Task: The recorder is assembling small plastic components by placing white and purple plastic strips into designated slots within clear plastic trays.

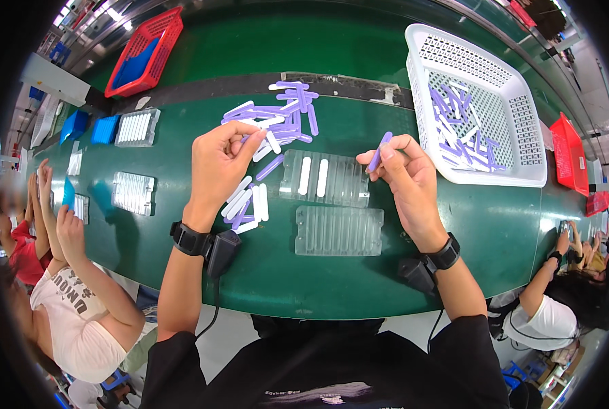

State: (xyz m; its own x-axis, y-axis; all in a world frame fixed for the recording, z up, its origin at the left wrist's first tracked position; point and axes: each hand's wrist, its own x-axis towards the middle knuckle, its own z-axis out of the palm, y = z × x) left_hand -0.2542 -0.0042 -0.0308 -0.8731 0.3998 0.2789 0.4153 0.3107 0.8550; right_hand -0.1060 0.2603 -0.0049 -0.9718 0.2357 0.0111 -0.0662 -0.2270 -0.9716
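My right hand point(410, 183) pinches a purple nail file point(381, 151) between thumb and fingers, just beyond the right end of a clear grooved tray point(348, 180). Two white nail files point(305, 176) lie side by side in that tray's grooves. Nearer me is a second clear tray point(339, 232) with bare grooves. My left hand point(221, 167) is closed in a pinch at the left edge of a loose heap of purple and white nail files point(287, 117); what its fingertips hold, if anything, is not clear. A smaller group of nail files point(239, 202) lies beside my left wrist.
A white perforated basket point(533, 146) holding more nail files stands at the right. Red baskets point(164, 51) sit at far left and right. Further trays point(134, 193) and blue packs point(104, 129) are on the left. Co-workers point(86, 313) sit on both sides.
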